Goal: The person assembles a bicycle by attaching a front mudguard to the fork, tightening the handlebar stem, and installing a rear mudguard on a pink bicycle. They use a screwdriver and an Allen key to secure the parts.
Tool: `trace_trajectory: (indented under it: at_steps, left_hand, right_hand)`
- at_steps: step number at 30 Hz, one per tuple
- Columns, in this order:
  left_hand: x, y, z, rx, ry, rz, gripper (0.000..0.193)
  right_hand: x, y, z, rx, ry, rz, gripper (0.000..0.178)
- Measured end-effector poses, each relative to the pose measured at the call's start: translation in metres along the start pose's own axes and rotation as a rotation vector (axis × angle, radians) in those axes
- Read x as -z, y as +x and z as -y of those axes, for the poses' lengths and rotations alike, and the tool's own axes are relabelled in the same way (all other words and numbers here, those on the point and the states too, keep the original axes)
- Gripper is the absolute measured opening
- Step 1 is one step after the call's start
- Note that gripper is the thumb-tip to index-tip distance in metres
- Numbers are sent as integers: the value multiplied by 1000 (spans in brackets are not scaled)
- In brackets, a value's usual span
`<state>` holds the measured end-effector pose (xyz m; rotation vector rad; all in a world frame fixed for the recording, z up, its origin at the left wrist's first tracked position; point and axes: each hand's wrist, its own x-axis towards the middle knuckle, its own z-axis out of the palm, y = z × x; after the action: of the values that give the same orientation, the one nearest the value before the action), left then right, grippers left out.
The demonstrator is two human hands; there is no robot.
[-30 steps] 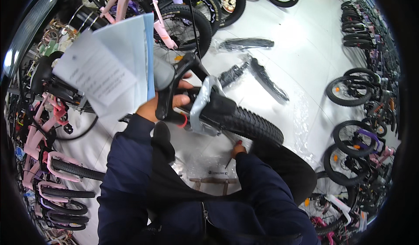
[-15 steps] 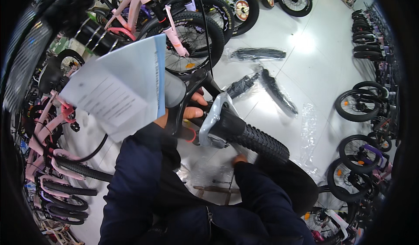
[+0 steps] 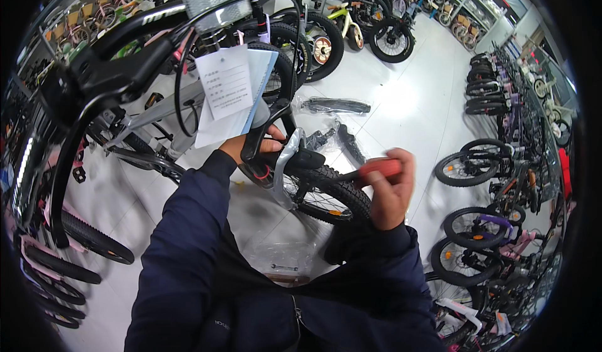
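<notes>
A bicycle with a grey frame (image 3: 182, 142) stands before me, its front wheel (image 3: 342, 198) pointing right. My left hand (image 3: 271, 141) reaches in behind the black fork (image 3: 256, 142), thumb and fingers closed at the fork crown; what they grip is partly hidden. Beside it are a silver-grey curved fork brace (image 3: 290, 164) and a short black mudguard (image 3: 307, 157) over the tyre. My right hand (image 3: 392, 195) is closed round the red handle of a screwdriver (image 3: 382, 167), slightly blurred. Its dark shaft points left toward the mudguard. A white paper tag (image 3: 224, 82) and blue-edged booklet (image 3: 266, 70) hang above my left hand.
The black handlebar (image 3: 119, 70) with a clear reflector (image 3: 218, 6) fills the upper left. Plastic-wrapped black parts (image 3: 335, 105) lie on the white floor. A small wrench (image 3: 285, 267) rests on clear plastic near me. Rows of bicycles (image 3: 489, 230) stand along both sides.
My right hand has risen from low beside the wheel and now holds the red-handled screwdriver near the mudguard. My left hand stays at the fork. The view has shifted, showing more handlebar.
</notes>
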<state>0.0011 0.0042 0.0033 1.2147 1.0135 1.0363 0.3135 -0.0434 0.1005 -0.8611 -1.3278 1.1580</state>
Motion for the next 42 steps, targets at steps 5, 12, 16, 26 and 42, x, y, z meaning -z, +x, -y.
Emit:
trace_trajectory:
  at_steps: [5, 12, 16, 26, 42]
  left_hand:
    - [4, -6, 1, -99, 170, -166, 33]
    - [-5, -22, -4, -32, -486, -354, 40]
    - [-7, -26, -13, 62, -630, -270, 46]
    - [-4, -29, -17, -20, -798, -79, 56]
    - [-6, -33, -14, 24, -603, 12, 54]
  right_hand:
    - [28, 11, -28, 58, 117, -187, 34]
    - [30, 10, -39, 66, 84, -139, 32]
    - [23, 10, -37, 74, 91, -132, 32]
    - [21, 6, -36, 72, 72, -145, 32]
    - [33, 5, -31, -6, -114, -67, 24]
